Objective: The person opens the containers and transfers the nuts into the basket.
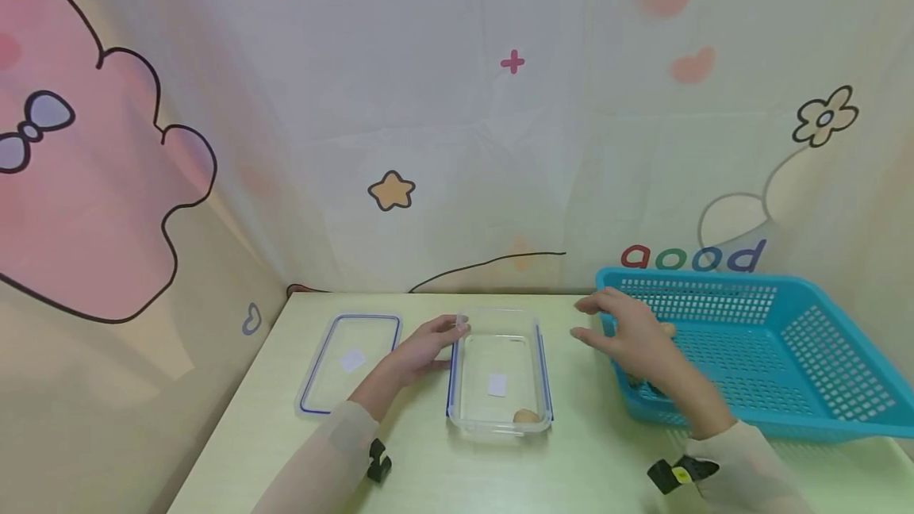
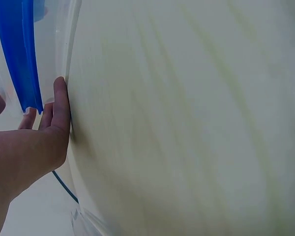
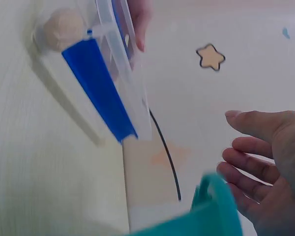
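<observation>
A clear food container [image 1: 497, 427] with blue side latches stands uncovered on the table, a small rounded tan object [image 1: 526, 416] in its near right corner. My left hand [image 1: 421, 351] holds the container's left side near the far corner, its thumb by the rim and its fingers along the outer wall. Over the left edge of a turquoise basket [image 1: 757, 355] hovers my right hand [image 1: 635, 339], thumb and fingers apart, holding nothing. Beneath it, another tan item [image 1: 668, 329] shows inside the basket, with darker items partly hidden by the hand.
The container's clear lid [image 1: 324, 355], with a blue seal, lies flat on the table at the left. A printed curtain [image 1: 443, 141] hangs behind the table [image 1: 428, 466]. The basket reaches the table's right side.
</observation>
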### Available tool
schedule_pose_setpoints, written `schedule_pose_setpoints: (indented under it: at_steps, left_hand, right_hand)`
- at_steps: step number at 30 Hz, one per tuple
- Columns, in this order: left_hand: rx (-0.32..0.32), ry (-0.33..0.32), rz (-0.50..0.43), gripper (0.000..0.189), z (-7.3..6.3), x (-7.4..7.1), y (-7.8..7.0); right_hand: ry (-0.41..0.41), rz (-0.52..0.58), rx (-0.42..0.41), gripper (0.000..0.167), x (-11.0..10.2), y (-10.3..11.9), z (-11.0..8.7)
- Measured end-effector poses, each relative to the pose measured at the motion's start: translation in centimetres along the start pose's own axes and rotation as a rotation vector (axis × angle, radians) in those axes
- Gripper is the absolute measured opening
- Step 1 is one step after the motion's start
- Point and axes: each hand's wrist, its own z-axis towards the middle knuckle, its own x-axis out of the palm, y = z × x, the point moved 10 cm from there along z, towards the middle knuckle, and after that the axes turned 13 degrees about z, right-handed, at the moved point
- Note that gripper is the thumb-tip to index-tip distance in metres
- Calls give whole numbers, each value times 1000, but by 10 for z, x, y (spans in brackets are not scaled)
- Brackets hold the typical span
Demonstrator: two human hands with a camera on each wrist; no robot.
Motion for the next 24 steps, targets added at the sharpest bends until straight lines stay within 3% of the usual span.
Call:
schedule_pose_setpoints:
  at_steps: [8,14,24]
  left_hand:
    - [-3,-5,6,58,0,1,0]
    - [-1,-3,4,58,-1,0,0]
    - [-11,-3,17,55,0,-1,1]
  right_hand:
    - [180,-21,-112,36,57,25,7]
    - [363,-42,-78,43,96,25,6]
    - [557,-22,-46,42,136,27,-1]
